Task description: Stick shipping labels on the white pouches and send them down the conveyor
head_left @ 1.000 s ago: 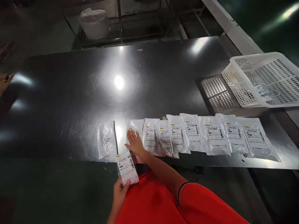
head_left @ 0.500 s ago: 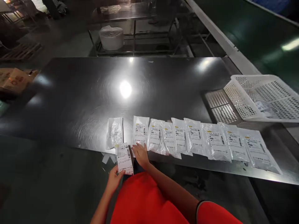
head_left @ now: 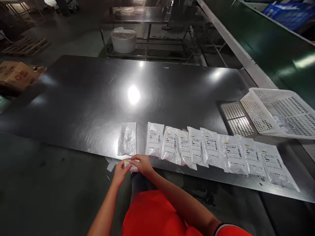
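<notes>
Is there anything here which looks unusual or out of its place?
The leftmost pouch, apart from the labelled pouches, looks odd: no such label shows on top. Pale scraps past the table's near edge may be litter.

Label partly behind right hand

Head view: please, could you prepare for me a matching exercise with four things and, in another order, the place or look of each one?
Things
1. Label
2. Leftmost bag
3. Cardboard box
4. Basket

Place or look
A. Brown, to the left of the table
B. Held between left hand and right hand
C. White, full of holes, at the right
D. Lying flat, no yellow mark showing

Pairs: 1-B, 2-D, 3-A, 4-C
</notes>
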Action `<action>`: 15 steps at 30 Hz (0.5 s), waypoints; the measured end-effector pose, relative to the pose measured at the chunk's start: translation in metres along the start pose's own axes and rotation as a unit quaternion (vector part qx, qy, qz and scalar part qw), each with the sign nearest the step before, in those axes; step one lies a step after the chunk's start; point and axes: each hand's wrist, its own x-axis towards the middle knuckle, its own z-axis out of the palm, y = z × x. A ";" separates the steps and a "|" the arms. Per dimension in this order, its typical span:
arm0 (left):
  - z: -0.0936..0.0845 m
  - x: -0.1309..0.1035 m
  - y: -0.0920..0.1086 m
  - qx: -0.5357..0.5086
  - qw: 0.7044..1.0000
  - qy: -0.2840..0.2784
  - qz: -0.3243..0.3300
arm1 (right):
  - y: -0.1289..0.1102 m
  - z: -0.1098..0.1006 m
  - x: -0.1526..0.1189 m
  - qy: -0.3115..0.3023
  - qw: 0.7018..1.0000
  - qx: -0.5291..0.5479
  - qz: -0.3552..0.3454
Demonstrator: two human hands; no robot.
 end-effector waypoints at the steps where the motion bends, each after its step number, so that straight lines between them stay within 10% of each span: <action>1: 0.001 0.009 0.008 -0.003 1.000 0.003 -0.007 | -0.001 0.003 0.004 0.014 1.000 -0.007 -0.007; 7: -0.011 0.039 0.017 0.018 0.997 0.079 -0.014 | -0.007 0.019 0.071 0.090 0.991 -0.060 -0.078; 15: -0.026 0.033 -0.033 -0.041 0.989 0.076 -0.118 | -0.002 0.025 0.188 0.175 0.929 -0.319 -0.069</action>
